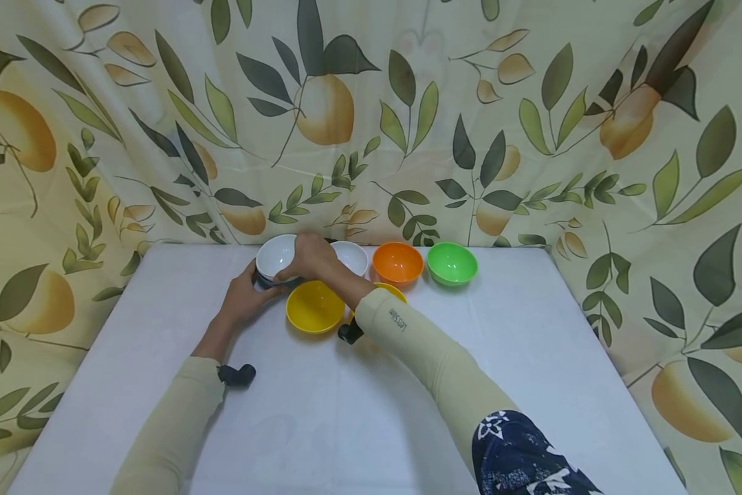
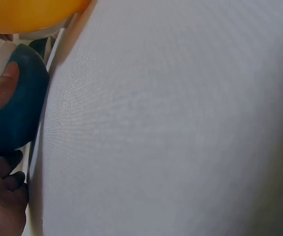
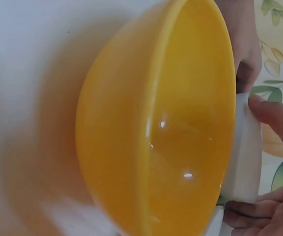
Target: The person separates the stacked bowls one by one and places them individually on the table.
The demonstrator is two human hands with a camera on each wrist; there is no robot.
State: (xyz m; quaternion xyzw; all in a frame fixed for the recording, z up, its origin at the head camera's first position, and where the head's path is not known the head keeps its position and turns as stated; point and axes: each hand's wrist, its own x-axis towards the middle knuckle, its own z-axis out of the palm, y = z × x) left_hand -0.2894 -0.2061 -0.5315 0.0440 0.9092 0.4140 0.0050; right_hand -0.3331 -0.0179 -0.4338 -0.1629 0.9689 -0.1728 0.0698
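Observation:
At the table's far left, a white bowl (image 1: 274, 258) sits over a dark teal bowl (image 1: 264, 281), whose rim peeks out beneath it. My left hand (image 1: 247, 297) holds the teal bowl; in the left wrist view the thumb lies along the bowl's side (image 2: 21, 108) and the other fingers curl near its far end. From the right, my right hand (image 1: 311, 255) grips the white bowl's rim, with thumb and fingers on either side of the white wall (image 3: 248, 152) in the right wrist view. A yellow bowl (image 1: 315, 308) stands just in front of the hands.
Another white bowl (image 1: 352, 258), an orange bowl (image 1: 398, 263) and a green bowl (image 1: 452, 264) line the back edge. My right forearm mostly covers a second yellow bowl (image 1: 390, 291). A patterned curtain (image 1: 408, 172) hangs behind the white-covered table (image 1: 519, 330).

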